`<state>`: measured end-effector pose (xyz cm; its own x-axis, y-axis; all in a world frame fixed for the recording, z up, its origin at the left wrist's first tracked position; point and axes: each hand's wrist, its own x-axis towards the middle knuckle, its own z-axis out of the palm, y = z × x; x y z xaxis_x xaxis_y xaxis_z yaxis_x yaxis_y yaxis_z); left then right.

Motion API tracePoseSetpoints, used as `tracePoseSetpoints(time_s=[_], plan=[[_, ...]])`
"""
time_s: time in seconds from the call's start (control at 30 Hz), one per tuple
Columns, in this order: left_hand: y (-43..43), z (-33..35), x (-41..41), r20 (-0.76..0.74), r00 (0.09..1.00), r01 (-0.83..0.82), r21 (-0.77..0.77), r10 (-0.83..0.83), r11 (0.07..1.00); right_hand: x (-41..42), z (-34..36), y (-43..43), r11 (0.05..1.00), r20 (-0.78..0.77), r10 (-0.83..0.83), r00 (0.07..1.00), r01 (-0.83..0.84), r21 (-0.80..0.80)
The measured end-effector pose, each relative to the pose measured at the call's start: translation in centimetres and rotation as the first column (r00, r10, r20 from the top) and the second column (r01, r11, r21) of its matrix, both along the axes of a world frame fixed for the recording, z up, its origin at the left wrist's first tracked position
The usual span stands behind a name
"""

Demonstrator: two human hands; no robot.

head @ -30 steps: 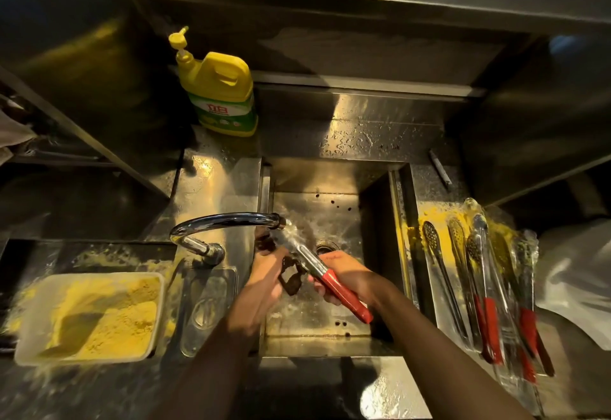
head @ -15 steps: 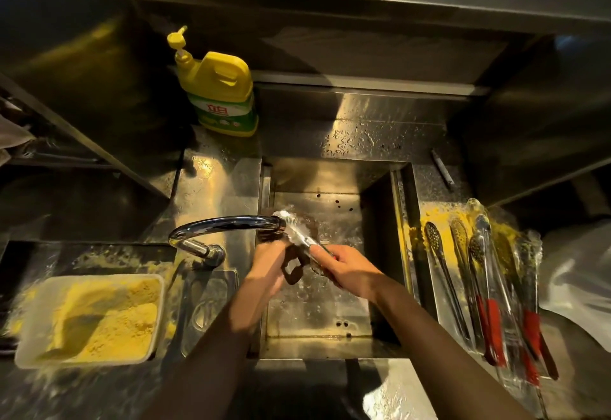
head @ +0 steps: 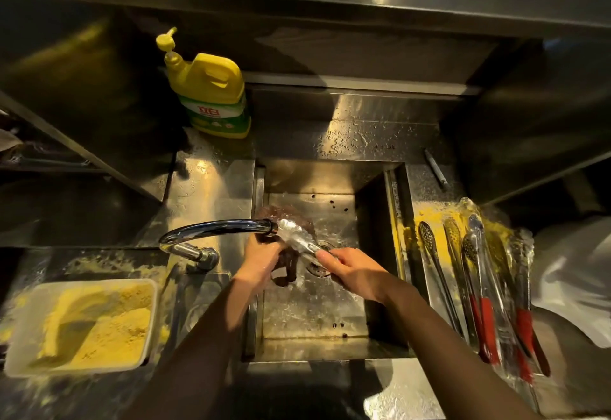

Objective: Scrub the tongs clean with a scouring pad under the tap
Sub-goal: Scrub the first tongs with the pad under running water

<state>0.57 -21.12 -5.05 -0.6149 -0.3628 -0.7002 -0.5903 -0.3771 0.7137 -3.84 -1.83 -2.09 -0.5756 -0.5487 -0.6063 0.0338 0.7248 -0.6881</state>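
Stainless steel bench point(head: 211, 188) in a dim kitchen, wet and dusted with yellow powder, steel wall behind. Near left corner: shallow white tub point(head: 20, 337) part-filled with the same powder. Back edge, left of the sink: yellow soap bottle point(head: 211, 88), upright. Tap point(head: 215, 228) arches rightward from the bench over the sink point(head: 314, 330), water running. Left hand point(head: 261, 260) sits just under the spout, fingers closed round a dark scouring pad point(head: 286, 269), part of which hangs below the hand. Tongs point(head: 297, 237) are over the sink's middle, tip directly beneath the spout in the stream, touching the pad, and slant down-right into the right hand point(head: 353, 274), which is clenched round their lower shaft. The handle is hidden by that hand. Along the bench's right edge lies a row of spare tongs point(head: 479, 287) with red handles, powder on them; something white and crumpled point(head: 575, 274) is beyond, identity unclear. Handling estimate: tongs are stiff thin steel, light, springy at the hinge, and probably slippery while wet. Best held at the grip end, squeezed shut so the two arms do not splay, leaving the scooped tips free for scrubbing. Pad looks soft and pliable, so it can be wrapped round one arm and run along it.
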Motion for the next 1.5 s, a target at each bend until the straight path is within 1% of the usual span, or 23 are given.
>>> tracePoseSetpoints(time_s=[0.03, 0.07, 0.17, 0.23, 0.3, 0.37, 0.43, 0.5, 0.57, 0.63, 0.7, 0.77, 0.8, 0.87, 0.93, 0.97, 1.07, 1.17, 1.23, 1.3, 1.33, 1.43, 1.5], plan=[[0.1, 0.2, 0.0, -0.004, 0.999, 0.032, -0.097, -0.032, 0.995, -0.1, 0.1, 0.1, 1.000, 0.003, -0.001, 1.000, 0.001, 0.000], [0.1, 0.4, -0.1, -0.006, 0.999, 0.036, -0.144, -0.037, 0.989, -0.2, 0.2, 0.3, 1.000, 0.002, -0.007, 1.000, 0.007, -0.001], [-0.1, -0.3, 0.0, 0.081, 0.996, 0.037, -0.188, -0.022, 0.981, -0.5, 0.3, 0.8, 1.000, -0.026, -0.006, 1.000, 0.006, 0.009], [0.1, -0.3, 0.8, 0.108, 0.994, 0.013, -0.097, -0.002, 0.995, -0.3, 0.0, 1.3, 0.999, -0.068, -0.029, 0.997, 0.030, 0.016], [0.2, 0.0, 1.4, 0.076, 0.995, -0.070, 0.074, 0.065, 0.995, 0.2, -0.4, 1.7, 0.992, -0.128, -0.122, 0.984, 0.124, 0.005], [0.0, 0.3, 1.7, 0.019, 0.979, -0.201, 0.302, 0.205, 0.932, 0.9, -0.8, 1.9, 0.967, -0.170, -0.253, 0.952, 0.255, -0.014], [-0.3, 0.7, 1.8, -0.030, 0.935, -0.298, 0.471, 0.353, 0.830, 1.3, -1.0, 1.7, 0.970, -0.216, -0.225, 0.950, 0.240, 0.045], [-0.3, 1.4, 1.8, -0.029, 0.919, -0.324, 0.513, 0.393, 0.795, 1.6, -1.1, 1.1, 0.981, -0.209, -0.123, 0.970, 0.150, 0.120], [0.0, 2.1, 2.1, -0.018, 0.927, -0.311, 0.521, 0.375, 0.794, 1.5, -1.1, 0.3, 0.981, -0.211, -0.071, 0.975, 0.106, 0.163], [0.1, 2.6, 2.4, -0.072, 0.943, -0.240, 0.534, 0.326, 0.811, 1.4, -0.9, -0.6, 0.978, -0.231, 0.002, 0.973, 0.046, 0.203], [0.3, 2.8, 2.8, -0.158, 0.972, -0.075, 0.499, 0.176, 0.864, 1.4, -0.8, -1.5, 0.972, -0.230, 0.070, 0.971, -0.015, 0.235], [0.8, 2.8, 3.0, -0.139, 0.990, 0.029, 0.393, 0.028, 0.919, 1.4, -0.8, -1.7, 0.967, -0.248, 0.092, 0.964, -0.028, 0.252], [0.9, 2.6, 2.8, -0.082, 0.996, 0.006, 0.320, 0.021, 0.948, 1.3, -0.6, -1.6, 0.965, -0.262, 0.100, 0.960, -0.030, 0.260], [0.8, 2.0, 2.4, 0.022, 0.994, -0.110, 0.146, 0.108, 0.983, 0.8, -0.5, -0.9, 0.960, -0.281, 0.122, 0.952, -0.041, 0.278], [0.5, 1.5, 1.9, 0.033, 0.984, -0.178, 0.044, 0.177, 0.983, 0.5, -0.5, -0.1, 0.950, -0.302, 0.169, 0.938, -0.072, 0.305], [0.2, 1.3, 1.8, 0.041, 0.983, -0.181, 0.037, 0.179, 0.983, 0.5, -0.4, 0.1, 0.946, -0.316, 0.189, 0.930, -0.086, 0.313], [-0.1, 1.2, 1.8, 0.073, 0.978, -0.202, 0.113, 0.195, 0.973, 0.3, -0.4, 0.3, 0.949, -0.345, 0.191, 0.919, -0.083, 0.303], [-0.6, 1.1, 2.0, 0.095, 0.912, -0.408, 0.306, 0.399, 0.860, 0.1, 0.1, 0.9, 0.955, -0.422, 0.140, 0.896, -0.010, 0.295], [-0.8, 1.2, 2.3, 0.078, 0.888, -0.446, 0.390, 0.454, 0.806, 0.5, 0.4, 1.4, 0.964, -0.496, 0.063, 0.866, 0.075, 0.254], [-0.7, 1.4, 2.8, 0.075, 0.901, -0.421, 0.397, 0.428, 0.816, 1.5, 0.9, 1.2, 0.974, -0.536, -0.009, 0.844, 0.128, 0.186], [-0.5, 1.4, 3.0, 0.062, 0.910, -0.402, 0.382, 0.411, 0.832, 2.0, 1.0, 1.0, 0.975, -0.559, -0.005, 0.829, 0.129, 0.181], [0.1, 1.8, 3.5, 0.063, 0.955, -0.295, 0.255, 0.289, 0.921, 2.9, 1.7, 0.4, 0.962, -0.621, -0.025, 0.784, 0.187, 0.198], [0.7, 2.8, 3.7, 0.058, 0.979, -0.202, 0.196, 0.194, 0.960, 3.2, 2.1, 0.4, 0.954, -0.614, -0.079, 0.785, 0.238, 0.181]])
